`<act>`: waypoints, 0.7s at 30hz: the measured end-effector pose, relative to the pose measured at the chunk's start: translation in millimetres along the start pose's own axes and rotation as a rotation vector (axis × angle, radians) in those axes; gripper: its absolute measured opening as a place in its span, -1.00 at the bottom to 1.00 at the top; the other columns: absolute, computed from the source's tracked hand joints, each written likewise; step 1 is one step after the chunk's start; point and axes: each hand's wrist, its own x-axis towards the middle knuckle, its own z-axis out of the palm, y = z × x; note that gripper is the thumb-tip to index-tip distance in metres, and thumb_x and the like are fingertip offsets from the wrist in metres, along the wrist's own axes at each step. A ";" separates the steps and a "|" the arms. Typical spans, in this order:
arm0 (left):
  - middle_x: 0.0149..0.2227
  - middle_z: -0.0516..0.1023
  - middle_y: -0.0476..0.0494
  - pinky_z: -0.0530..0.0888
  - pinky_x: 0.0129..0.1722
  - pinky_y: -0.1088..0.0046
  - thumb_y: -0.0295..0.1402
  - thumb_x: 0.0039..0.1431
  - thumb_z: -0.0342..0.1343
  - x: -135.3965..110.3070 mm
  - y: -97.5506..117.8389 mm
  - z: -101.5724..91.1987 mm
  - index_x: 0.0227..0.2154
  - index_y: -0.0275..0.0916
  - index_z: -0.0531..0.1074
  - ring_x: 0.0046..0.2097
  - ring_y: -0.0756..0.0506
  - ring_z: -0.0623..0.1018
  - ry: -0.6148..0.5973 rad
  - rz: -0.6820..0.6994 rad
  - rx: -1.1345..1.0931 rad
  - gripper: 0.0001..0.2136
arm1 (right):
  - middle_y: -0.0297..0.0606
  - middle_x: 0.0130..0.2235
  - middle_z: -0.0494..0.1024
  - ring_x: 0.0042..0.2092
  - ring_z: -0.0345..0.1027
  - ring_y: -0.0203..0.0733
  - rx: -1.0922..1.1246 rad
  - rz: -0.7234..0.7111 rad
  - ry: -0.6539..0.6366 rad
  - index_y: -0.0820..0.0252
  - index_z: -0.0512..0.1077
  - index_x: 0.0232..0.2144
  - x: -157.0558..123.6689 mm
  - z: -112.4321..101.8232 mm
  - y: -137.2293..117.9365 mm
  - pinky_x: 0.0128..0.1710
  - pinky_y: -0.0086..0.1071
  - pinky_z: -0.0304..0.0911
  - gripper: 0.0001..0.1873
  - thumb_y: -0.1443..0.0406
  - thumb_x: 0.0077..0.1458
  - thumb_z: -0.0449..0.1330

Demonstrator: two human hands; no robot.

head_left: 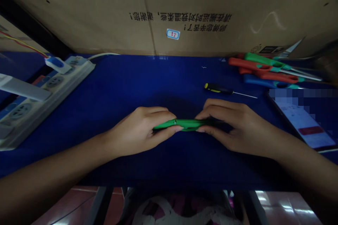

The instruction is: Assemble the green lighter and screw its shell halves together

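Observation:
My left hand (148, 126) pinches one end of a green long-nosed lighter (187, 123) between thumb and fingers. My right hand (232, 123) grips its other end the same way, and a dark, thin part shows between those fingers. The lighter lies level above the blue table, its narrow edge towards me; the fingers cover both ends. Beyond my right hand a black and yellow screwdriver (219, 88) rests on the table, its thin shaft pointing right.
Several red, green and blue long-nosed lighters (271, 72) are heaped at the back right. A phone (303, 119) with its screen lit lies at the right. A white power strip (66, 81) with plugs runs along the left. Behind the blue table (132, 81) stands a large cardboard box (105, 21).

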 end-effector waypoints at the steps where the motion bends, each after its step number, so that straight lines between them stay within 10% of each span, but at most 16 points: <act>1: -0.35 0.52 -0.05 0.42 -0.32 0.57 -0.41 0.36 0.13 0.0 -1.0 0.0 -0.21 -0.36 0.56 -0.35 0.06 0.52 0.003 0.007 0.005 -0.86 | -0.26 -0.20 0.51 -0.25 0.45 -0.33 -0.015 0.007 -0.012 0.25 0.50 -0.12 -0.6 -1.6 0.3 -0.23 -0.46 0.33 -0.85 0.34 0.28 0.20; 14: -0.29 0.61 -0.10 0.52 -0.36 0.51 -0.35 0.34 0.17 -3.4 -10.6 -2.9 -0.17 -0.33 0.52 -0.36 0.00 0.60 0.120 0.177 0.247 -0.86 | -0.16 -0.31 0.56 -0.30 0.44 -0.13 -0.397 -0.167 0.053 0.31 0.51 -0.24 0.0 -5.8 7.3 -0.23 -0.25 0.32 -0.83 0.30 0.30 0.17; 21: -0.37 0.62 -0.09 0.50 -0.47 0.53 -0.37 0.28 0.22 -2.4 -11.5 -3.0 -0.26 -0.31 0.52 -0.42 0.01 0.61 0.262 0.218 0.334 -0.90 | -0.18 -0.17 0.61 -0.22 0.54 -0.16 -0.333 -0.021 0.045 0.23 0.49 -0.09 -4.5 -8.3 11.8 -0.21 -0.30 0.41 -0.75 0.19 0.31 0.19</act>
